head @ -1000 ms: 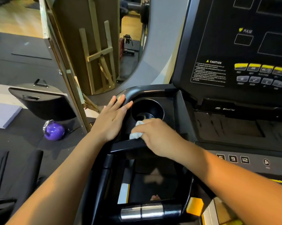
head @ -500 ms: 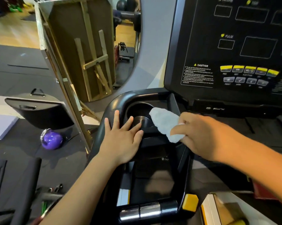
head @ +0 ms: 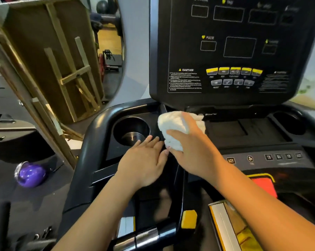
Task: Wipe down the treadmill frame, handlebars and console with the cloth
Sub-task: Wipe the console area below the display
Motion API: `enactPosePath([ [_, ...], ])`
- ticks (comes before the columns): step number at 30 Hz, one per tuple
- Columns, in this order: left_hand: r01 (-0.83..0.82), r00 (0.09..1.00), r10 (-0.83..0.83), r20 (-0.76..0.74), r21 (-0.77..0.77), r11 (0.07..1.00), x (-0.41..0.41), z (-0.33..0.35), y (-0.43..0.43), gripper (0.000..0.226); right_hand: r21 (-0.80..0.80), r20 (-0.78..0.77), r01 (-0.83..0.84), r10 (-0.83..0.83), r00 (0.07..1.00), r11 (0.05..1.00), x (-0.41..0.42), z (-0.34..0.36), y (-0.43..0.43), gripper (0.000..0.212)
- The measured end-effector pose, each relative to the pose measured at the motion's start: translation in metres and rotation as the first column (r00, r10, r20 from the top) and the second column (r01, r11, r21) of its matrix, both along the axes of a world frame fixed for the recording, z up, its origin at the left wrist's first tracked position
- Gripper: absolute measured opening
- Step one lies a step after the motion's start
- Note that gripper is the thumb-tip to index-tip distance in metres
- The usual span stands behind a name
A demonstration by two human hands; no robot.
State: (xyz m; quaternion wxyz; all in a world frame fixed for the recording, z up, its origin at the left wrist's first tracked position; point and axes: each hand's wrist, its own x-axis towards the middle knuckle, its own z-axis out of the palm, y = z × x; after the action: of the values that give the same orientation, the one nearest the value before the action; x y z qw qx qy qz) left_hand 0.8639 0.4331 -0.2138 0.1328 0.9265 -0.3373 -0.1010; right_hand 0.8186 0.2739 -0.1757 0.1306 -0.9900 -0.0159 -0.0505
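The black treadmill console [head: 240, 51] fills the upper right, with yellow and grey buttons on its face. Below it runs the black tray with a round cup holder [head: 131, 129] on the left. My right hand [head: 191, 147] grips a bunched white cloth [head: 174, 127] and holds it against the tray just right of the cup holder, under the console's lower edge. My left hand [head: 144, 162] lies flat with straight fingers on the tray below the cup holder, its fingertips beside the cloth. The curved black handlebar [head: 91, 147] wraps the tray's left side.
A second cup holder [head: 289, 124] sits at the tray's right end. Speed keys [head: 283, 156] and a red stop pad [head: 263, 187] lie below. A metal grip sensor [head: 138, 238] is at the bottom. A purple ball [head: 30, 175] and a leaning wooden frame [head: 62, 69] stand to the left.
My right hand has carried the cloth from the front rim of the cup holder up and right to the tray under the console. My left hand slid right, off the handlebar onto the tray.
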Motion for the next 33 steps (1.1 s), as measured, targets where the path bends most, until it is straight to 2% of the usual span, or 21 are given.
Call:
enactPosePath([
  [4, -0.011, 1.0, 0.011, 0.019, 0.007, 1.0, -0.003, 0.002, 0.006, 0.056, 0.138, -0.097, 0.064, -0.051, 0.994, 0.988, -0.033, 0.006, -0.014, 0.046],
  [6, -0.016, 0.999, 0.018, 0.048, -0.054, 0.998, -0.005, 0.005, 0.009, 0.058, 0.097, -0.059, 0.078, -0.073, 0.996, 0.992, -0.031, 0.008, -0.022, 0.043],
  [9, -0.036, 0.994, 0.05, 0.093, -0.143, 0.989, -0.007, 0.004, 0.01, 0.056, 0.075, -0.114, 0.132, -0.123, 0.986, 0.988, -0.004, 0.011, -0.025, 0.044],
  [13, -0.081, 0.993, 0.083, 0.079, -0.028, 0.996, -0.004, 0.005, 0.003, 0.063, 0.103, -0.097, 0.1, -0.09, 0.991, 0.99, 0.003, 0.011, -0.025, 0.04],
  [15, -0.085, 0.993, 0.082, 0.09, 0.03, 0.996, -0.005, 0.005, 0.001, 0.062, 0.092, -0.164, 0.099, -0.083, 0.983, 0.991, -0.014, 0.015, -0.037, 0.038],
  [17, -0.098, 0.99, 0.095, 0.101, 0.021, 0.995, -0.006, 0.005, -0.001, 0.054, 0.015, -0.197, 0.075, -0.071, 0.978, 0.997, -0.027, 0.017, -0.054, 0.041],
  [19, -0.108, 0.983, 0.105, 0.152, 0.008, 0.994, -0.009, 0.004, -0.003, 0.058, -0.049, -0.179, 0.073, -0.081, 0.981, 0.996, -0.025, 0.014, -0.071, 0.047],
  [22, -0.133, 0.97, 0.121, 0.212, 0.047, 0.99, -0.009, 0.002, -0.005, 0.07, 0.002, -0.164, 0.062, -0.061, 0.985, 0.998, -0.008, 0.003, -0.068, 0.046],
  [25, -0.184, 0.969, 0.169, 0.182, 0.069, 0.981, -0.008, 0.001, -0.011, 0.072, 0.01, -0.066, -0.013, 0.014, 0.998, 1.0, -0.007, 0.0, -0.058, 0.043],
  [27, -0.179, 0.973, 0.169, 0.158, 0.055, 0.982, -0.01, 0.0, -0.019, 0.072, 0.01, -0.079, -0.079, 0.079, 0.994, 0.997, -0.017, 0.005, -0.067, 0.046],
  [30, -0.138, 0.983, 0.134, 0.128, 0.028, 0.99, -0.017, 0.001, -0.034, 0.075, -0.029, -0.104, -0.069, 0.065, 0.992, 0.997, -0.027, 0.01, -0.105, 0.038],
  [33, -0.183, 0.98, 0.184, 0.076, -0.023, 0.983, -0.018, 0.002, -0.052, 0.077, -0.055, -0.08, -0.049, 0.045, 0.996, 0.997, -0.024, 0.009, -0.118, 0.047],
])
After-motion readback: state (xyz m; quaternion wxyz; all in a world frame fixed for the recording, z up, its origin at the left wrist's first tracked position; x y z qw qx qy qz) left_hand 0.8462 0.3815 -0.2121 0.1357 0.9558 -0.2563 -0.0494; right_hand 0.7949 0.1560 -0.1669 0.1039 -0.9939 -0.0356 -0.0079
